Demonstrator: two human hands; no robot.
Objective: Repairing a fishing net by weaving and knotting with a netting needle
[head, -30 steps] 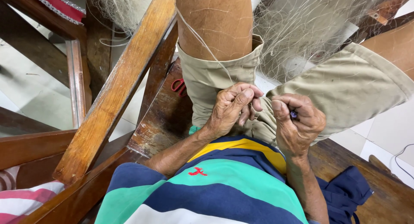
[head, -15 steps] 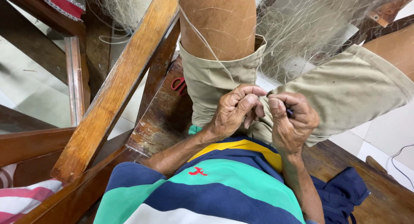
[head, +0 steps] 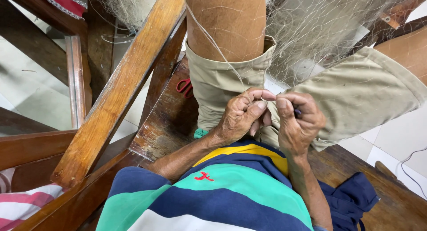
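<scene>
Hands pinch net over lap.
Left hand (head: 242, 115) and right hand (head: 299, 120) grasp net (head: 311, 31) strands mid-frame; scissors (head: 184, 86) lie left.

Small dark tool (head: 297, 111) mostly buried in right hand (head: 297, 122), kind unclear; red scissors (head: 184, 86) at 9 o'clock half hidden behind shorts (head: 222, 82); fishing net (head: 311, 31) cut off at 12 o'clock edge

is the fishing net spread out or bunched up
Spread out: the fine net drapes loosely across both knees, its open mesh showing the floor through it.
</scene>
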